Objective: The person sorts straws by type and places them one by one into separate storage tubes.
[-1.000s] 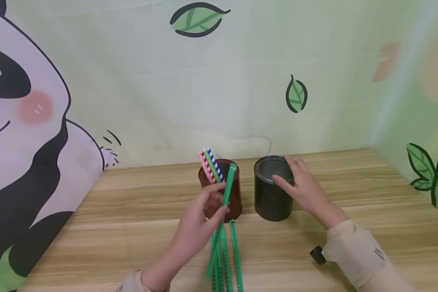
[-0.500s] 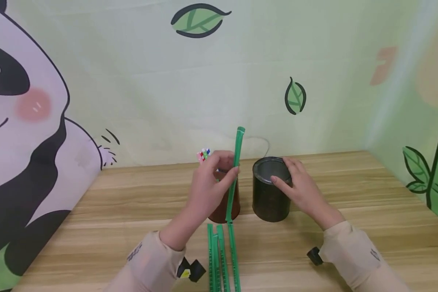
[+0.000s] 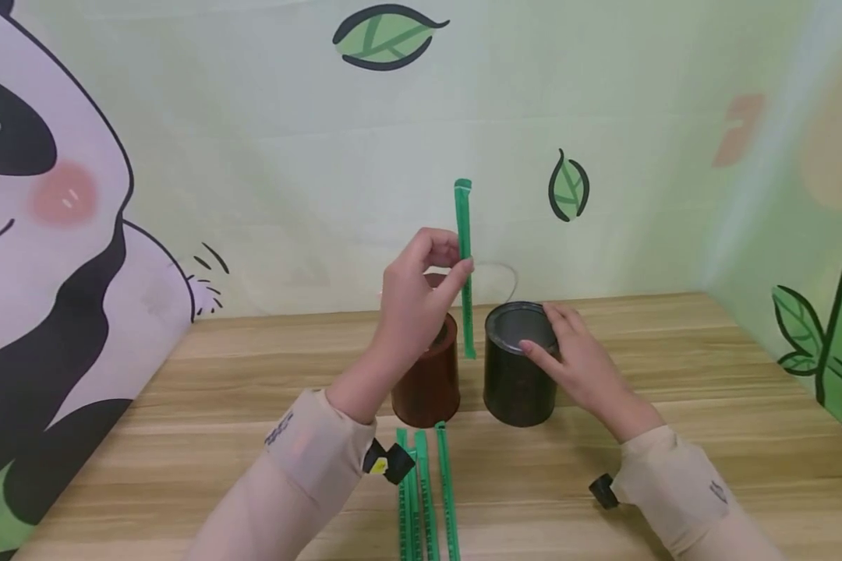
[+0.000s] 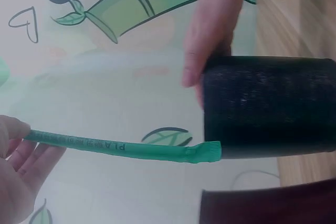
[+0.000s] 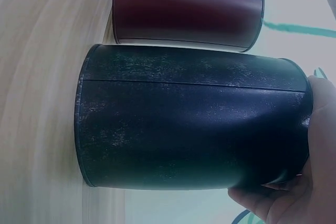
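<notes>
My left hand (image 3: 417, 304) pinches a green wrapped straw (image 3: 465, 218) between thumb and fingers. The straw hangs almost vertically, its lower end in front of the gap between two cylindrical containers. In the left wrist view the straw (image 4: 131, 149) shows printed lettering and a crimped end, which overlaps the black container. With thumb and fingers at the rim, my right hand (image 3: 589, 362) holds the upright black container (image 3: 519, 382). Just left of it stands a dark red container (image 3: 426, 382), its mouth mostly hidden behind my left hand.
Several green wrapped straws (image 3: 429, 499) lie side by side on the wooden table (image 3: 274, 366), in front of the red container. A printed cloth backdrop (image 3: 288, 156) with a panda and leaves rises behind the table. Small black devices (image 3: 396, 463) sit at both sleeves.
My left hand has lifted the wrapped straw up and slightly right, and turned it upright. The hand now covers the striped straws in the red container. My right hand stays at the black container.
</notes>
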`<state>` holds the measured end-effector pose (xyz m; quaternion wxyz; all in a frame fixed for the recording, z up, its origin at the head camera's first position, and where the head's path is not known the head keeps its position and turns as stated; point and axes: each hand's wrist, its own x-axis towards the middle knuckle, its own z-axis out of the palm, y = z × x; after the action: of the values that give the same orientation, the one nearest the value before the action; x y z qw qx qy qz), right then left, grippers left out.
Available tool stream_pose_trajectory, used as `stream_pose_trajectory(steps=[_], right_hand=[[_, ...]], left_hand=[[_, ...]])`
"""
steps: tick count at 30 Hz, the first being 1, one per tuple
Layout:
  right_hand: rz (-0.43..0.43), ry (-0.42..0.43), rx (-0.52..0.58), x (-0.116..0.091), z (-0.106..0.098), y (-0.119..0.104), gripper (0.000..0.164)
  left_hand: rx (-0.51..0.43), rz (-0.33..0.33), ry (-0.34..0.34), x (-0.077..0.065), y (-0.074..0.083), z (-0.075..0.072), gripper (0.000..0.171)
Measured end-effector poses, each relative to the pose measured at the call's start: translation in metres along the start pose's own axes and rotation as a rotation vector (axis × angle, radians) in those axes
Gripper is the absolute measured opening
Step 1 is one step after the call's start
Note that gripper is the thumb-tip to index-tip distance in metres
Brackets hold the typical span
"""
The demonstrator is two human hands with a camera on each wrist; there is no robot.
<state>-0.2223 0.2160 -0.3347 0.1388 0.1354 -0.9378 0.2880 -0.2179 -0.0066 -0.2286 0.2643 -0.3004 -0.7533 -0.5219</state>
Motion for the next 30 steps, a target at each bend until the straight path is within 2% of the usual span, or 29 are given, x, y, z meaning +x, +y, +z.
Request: stream_pose_trajectory(steps=[7, 12, 22, 30], right_hand=[[-0.008, 0.007, 0.007, 0.0, 0.001, 0.002, 0.08], [-0.008, 0.018, 0.009, 0.0, 0.002, 0.001, 0.079], [0.008, 0.014, 0.004, 0.001, 0.004, 0.0, 0.079], [0.011, 0.023, 0.002, 0.001, 0.004, 0.002, 0.078]], left_hand=[[-0.078, 0.039, 0.074, 0.011, 0.005, 0.008, 0.02], [-0.117, 0.056, 0.12, 0.012, 0.002, 0.017, 0.02], [-0.043, 0.01, 0.056, 0.003, -0.015, 0.036, 0.021], [0.025, 0.004, -0.014, -0.008, -0.03, 0.049, 0.022]])
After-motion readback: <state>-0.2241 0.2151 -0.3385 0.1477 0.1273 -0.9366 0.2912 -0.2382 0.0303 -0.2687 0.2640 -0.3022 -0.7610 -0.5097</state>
